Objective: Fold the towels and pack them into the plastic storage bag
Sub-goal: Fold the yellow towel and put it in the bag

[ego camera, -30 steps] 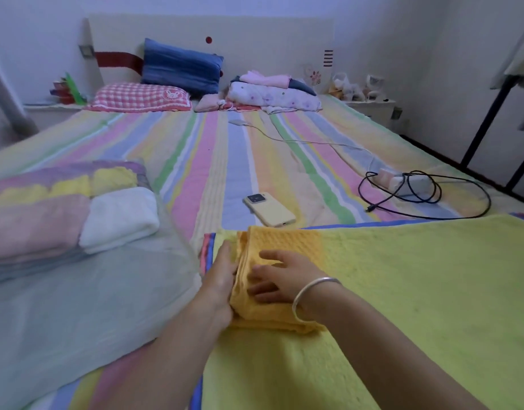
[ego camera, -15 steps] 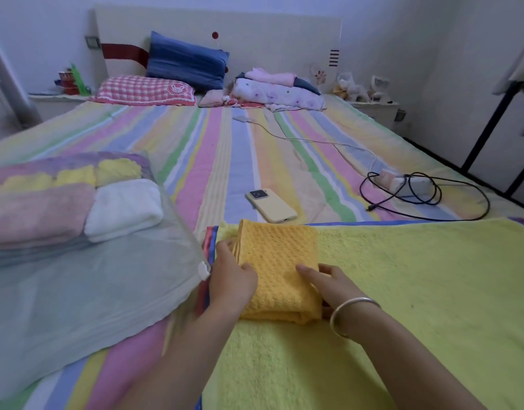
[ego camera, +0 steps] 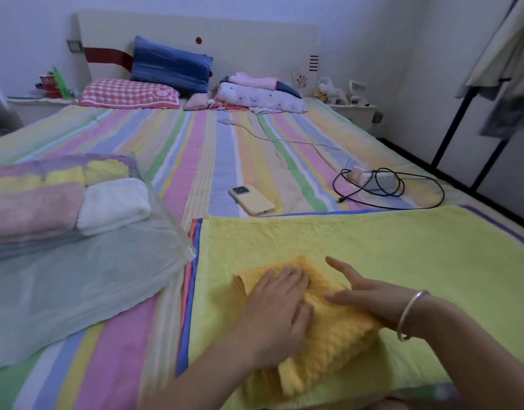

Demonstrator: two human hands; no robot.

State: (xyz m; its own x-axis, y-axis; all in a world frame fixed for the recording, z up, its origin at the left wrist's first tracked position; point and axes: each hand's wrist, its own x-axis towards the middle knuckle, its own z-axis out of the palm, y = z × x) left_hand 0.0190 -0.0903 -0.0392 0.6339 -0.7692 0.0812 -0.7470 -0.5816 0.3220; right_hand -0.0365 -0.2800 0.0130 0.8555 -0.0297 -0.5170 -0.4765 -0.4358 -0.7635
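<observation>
Bed (ego camera: 213, 161): plastic storage bag (ego camera: 77, 276) at left, part-filled with folded towels. Lime towel (ego camera: 373, 247) spread flat, not yet folded. Orange towel (ego camera: 337, 327) on it, now drawn nearer person, thicker bundle. Left hand (ego camera: 277, 315) flat, pressing its top. Right hand (ego camera: 364, 294) straight-fingered against its right side, gripping nothing. Likely ready for bag.

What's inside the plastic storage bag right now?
Through the storage bag: a white towel, a pink towel, yellow towels. Anything beneath them is covered.
</observation>
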